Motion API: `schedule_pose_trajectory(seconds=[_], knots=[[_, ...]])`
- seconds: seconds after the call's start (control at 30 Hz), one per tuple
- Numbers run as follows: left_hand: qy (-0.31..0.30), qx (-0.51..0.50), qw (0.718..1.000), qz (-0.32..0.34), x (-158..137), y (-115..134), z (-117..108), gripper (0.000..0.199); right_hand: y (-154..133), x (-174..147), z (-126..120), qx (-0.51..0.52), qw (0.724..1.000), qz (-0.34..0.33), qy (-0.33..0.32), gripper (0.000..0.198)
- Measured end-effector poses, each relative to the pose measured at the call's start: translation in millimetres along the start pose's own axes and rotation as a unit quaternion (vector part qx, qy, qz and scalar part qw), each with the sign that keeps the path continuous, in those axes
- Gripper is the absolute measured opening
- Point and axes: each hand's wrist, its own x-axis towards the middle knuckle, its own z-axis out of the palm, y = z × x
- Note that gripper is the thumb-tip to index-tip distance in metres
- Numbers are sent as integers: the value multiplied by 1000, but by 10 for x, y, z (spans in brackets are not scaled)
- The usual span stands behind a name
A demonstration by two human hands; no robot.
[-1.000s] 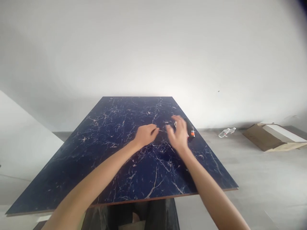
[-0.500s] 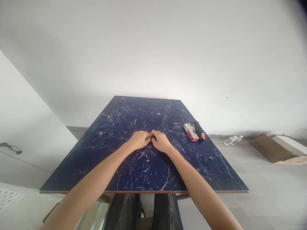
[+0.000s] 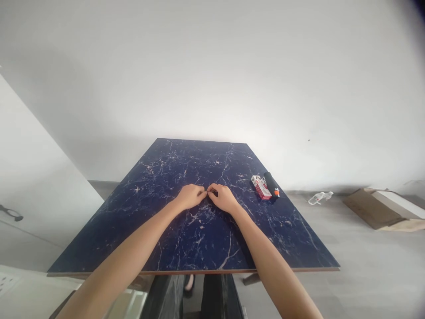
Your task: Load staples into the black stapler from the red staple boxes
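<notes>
Over the middle of the dark blue, white-veined table [image 3: 199, 239], my left hand [image 3: 192, 196] and my right hand [image 3: 222, 196] meet at the fingertips. Both hands are closed in a pinch, thumbs against the bent fingers. Whatever sits between the fingertips is too small or too hidden to make out. To the right of my right hand lies a red and white box [image 3: 261, 187]. Close beside that box is a black cylindrical object [image 3: 271, 184] with an orange patch at its near end.
A white wall [image 3: 212, 75] rises behind the table. On the floor to the right lie a clear plastic bottle [image 3: 320, 198] and a cardboard box [image 3: 375, 210]. At left stands a white door or panel [image 3: 36, 177] with a dark handle [image 3: 11, 213].
The camera view has shifted slightly, so the table and the things on it appear a little lower and further left. My fingertips stay together, with the fingers slightly straighter.
</notes>
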Motion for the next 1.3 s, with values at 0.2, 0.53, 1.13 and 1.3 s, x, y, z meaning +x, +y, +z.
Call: schedule_pose_trajectory(seconds=[0.2,0.53,1.13,1.3], knots=[[11,-20,1000,-7,16,-23,-1,39,6,-12,10,-4,1000,-13,2,17],[22,-51,998,7,-38,-27,-3,41,390,-233,-674,-227,876,258,340,44],[281,-16,958,-60,-182,-539,-202,25,373,-61,-438,-137,920,342,133,38],[293,-51,936,-190,-344,-1031,-347,35,-345,503,243,-76,960,259,73,39]])
